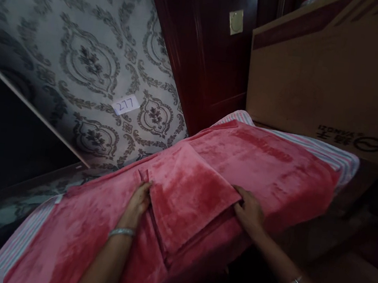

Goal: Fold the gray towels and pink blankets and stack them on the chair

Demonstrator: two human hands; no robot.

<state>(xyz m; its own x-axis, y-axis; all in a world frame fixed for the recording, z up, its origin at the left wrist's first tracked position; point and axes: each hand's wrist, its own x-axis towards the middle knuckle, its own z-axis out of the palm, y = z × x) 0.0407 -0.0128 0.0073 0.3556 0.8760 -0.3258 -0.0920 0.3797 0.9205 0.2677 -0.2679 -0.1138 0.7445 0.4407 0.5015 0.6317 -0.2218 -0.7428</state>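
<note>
A red plush cloth (252, 161) lies spread over a long surface with a striped cover. On its middle is a folded flap of red plush fabric (195, 198); whether it belongs to the same cloth I cannot tell. My left hand (140, 198) is closed on the flap's left edge, near a small upturned fold. At the flap's right corner, my right hand (248, 210) pinches the fabric between thumb and fingers. Below the flap, a darker gap shows along its front edge.
The striped cover (348, 165) peeks out at both ends of the cloth. A large cardboard box (322, 80) stands behind on the right. Beyond are a dark red door (208, 46) and patterned wallpaper (91, 59) with a paper label (126, 105). A dark panel (8, 136) is at left.
</note>
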